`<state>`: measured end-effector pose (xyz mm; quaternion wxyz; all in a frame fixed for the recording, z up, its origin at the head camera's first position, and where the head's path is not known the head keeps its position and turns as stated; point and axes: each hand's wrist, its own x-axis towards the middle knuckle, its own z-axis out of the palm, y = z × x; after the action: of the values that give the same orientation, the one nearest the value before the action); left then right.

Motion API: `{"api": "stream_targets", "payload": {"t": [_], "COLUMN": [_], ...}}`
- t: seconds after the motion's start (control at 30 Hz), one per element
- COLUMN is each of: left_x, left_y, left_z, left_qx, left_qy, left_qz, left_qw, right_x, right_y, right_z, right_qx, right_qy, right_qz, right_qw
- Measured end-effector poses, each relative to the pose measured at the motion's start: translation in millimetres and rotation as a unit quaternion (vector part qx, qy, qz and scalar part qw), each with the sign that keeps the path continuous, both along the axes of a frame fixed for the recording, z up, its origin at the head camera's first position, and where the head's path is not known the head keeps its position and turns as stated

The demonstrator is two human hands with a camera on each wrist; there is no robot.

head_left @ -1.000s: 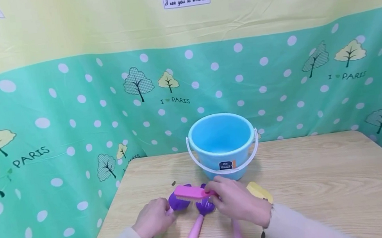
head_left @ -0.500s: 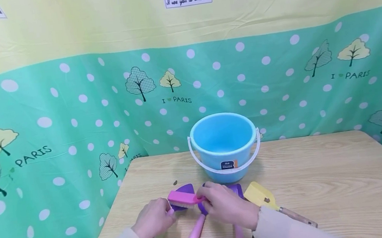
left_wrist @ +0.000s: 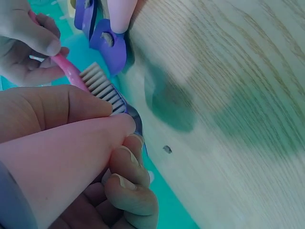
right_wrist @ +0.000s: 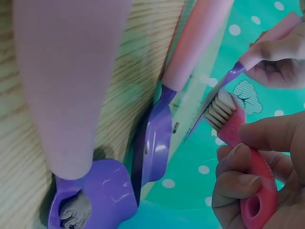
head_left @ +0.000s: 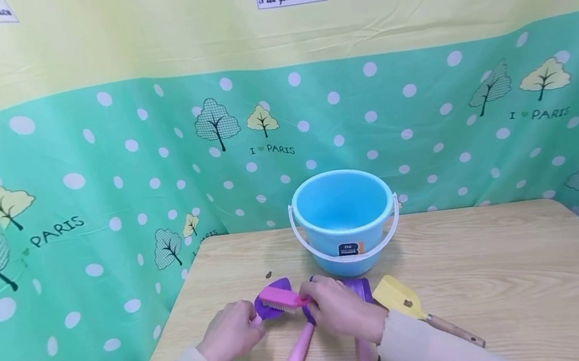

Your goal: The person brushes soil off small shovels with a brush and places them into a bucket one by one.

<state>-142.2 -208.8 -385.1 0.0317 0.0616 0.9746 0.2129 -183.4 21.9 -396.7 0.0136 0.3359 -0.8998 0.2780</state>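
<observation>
My left hand grips the pink handle of a small toy shovel whose purple blade points away from me. In my right hand I hold a pink brush by its handle, which has a hole at the end. Its pale bristles touch the blade in the right wrist view. Beneath my right hand lie a second purple shovel with a pink handle and a third, wider purple shovel. Grey dirt sticks to the wider one.
A light blue bucket with a white handle stands behind the tools. Right of my right hand lies a yellow shovel with a wooden handle and a brown spot on its blade. A dark crumb lies on the wooden table.
My right hand has moved the brush left and down onto the held shovel's blade, uncovering more of the yellow shovel. My left hand keeps nearly the same place. The head view has shifted slightly.
</observation>
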Motion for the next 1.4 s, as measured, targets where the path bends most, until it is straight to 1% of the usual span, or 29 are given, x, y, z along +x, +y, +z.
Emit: {"api": "stream_targets", "payload": {"t": [0.17,0.4,0.6,0.73,0.87,1.0,1.13,1.23,1.4], "left_x": [2.7,4.7,5.3,5.9,5.6,4.8,4.3,3.8,2.9], "left_y": [-2.6,-4.3,-4.2,-4.5,-5.1,-6.0,-6.4,-6.2,-4.7], "left_z": [1.1,2.3,2.7,2.5,1.8,0.1,-0.4,0.1,-0.4], "left_qx": [0.003,0.004,0.015,0.015,0.015,0.013,0.014,0.014,0.015], "left_qy": [0.001,0.002,-0.015,-0.02,-0.021,-0.022,-0.022,-0.02,-0.026], "left_qz": [-0.003,-0.009,-0.006,-0.001,-0.001,-0.003,-0.002,-0.002,0.0], "left_qw": [1.0,1.0,0.9998,0.9997,0.9997,0.9997,0.9997,0.9997,0.9996], "right_x": [-6.5,-14.2,-19.9,-22.8,-23.8,-20.4,-11.7,-4.1,4.7], "right_y": [0.4,1.0,2.7,4.0,5.7,5.2,3.3,2.0,-1.1], "right_z": [-3.4,-5.1,-7.0,-7.0,-4.2,0.9,6.7,8.6,4.3], "right_qx": [0.008,0.013,0.015,0.008,-0.017,-0.044,-0.057,-0.059,-0.048], "right_qy": [0.009,0.0,0.011,0.005,0.012,0.01,0.01,0.008,-0.008], "right_qz": [-0.009,-0.026,-0.041,-0.047,-0.051,-0.045,-0.025,-0.011,0.006], "right_qw": [0.9999,0.9996,0.999,0.9988,0.9985,0.998,0.998,0.9982,0.9988]}}
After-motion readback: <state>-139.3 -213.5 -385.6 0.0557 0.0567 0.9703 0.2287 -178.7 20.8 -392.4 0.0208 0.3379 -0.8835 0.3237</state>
